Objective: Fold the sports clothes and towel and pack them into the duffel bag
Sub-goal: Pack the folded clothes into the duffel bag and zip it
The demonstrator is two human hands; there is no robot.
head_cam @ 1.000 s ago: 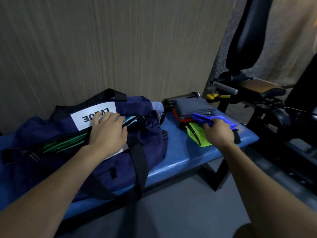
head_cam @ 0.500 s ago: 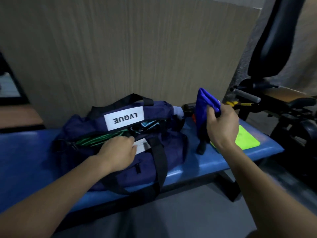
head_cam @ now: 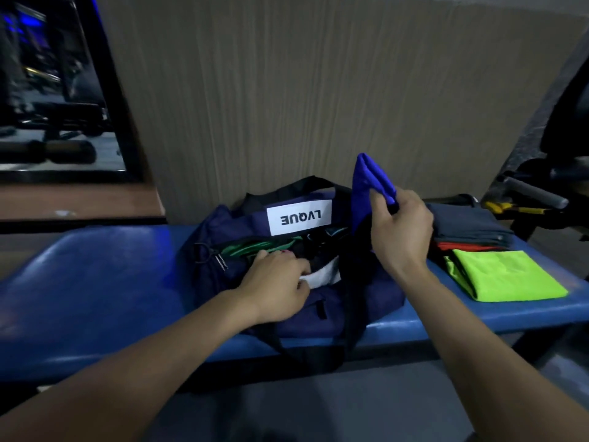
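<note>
Lifted nearer the LVQUE-labelled duffel bag (head_cam: 220, 231), right hand (head_cam: 401, 231) grips blue garment (head_cam: 369, 177).

The duffel bag (head_cam: 318, 301) mouth is partly blocked: the left hand (head_cam: 274, 282) lies at its near lip, with green-striped clothing (head_cam: 251, 248) inside. The right hand (head_cam: 400, 232) holds a folded blue garment (head_cam: 366, 183) above the right end. Left of the bag, the blue table (head_cam: 95, 282) gives open room; the neon-green shirt (head_cam: 506, 275) and dark folded stack (head_cam: 468, 226) fill the right.
</note>
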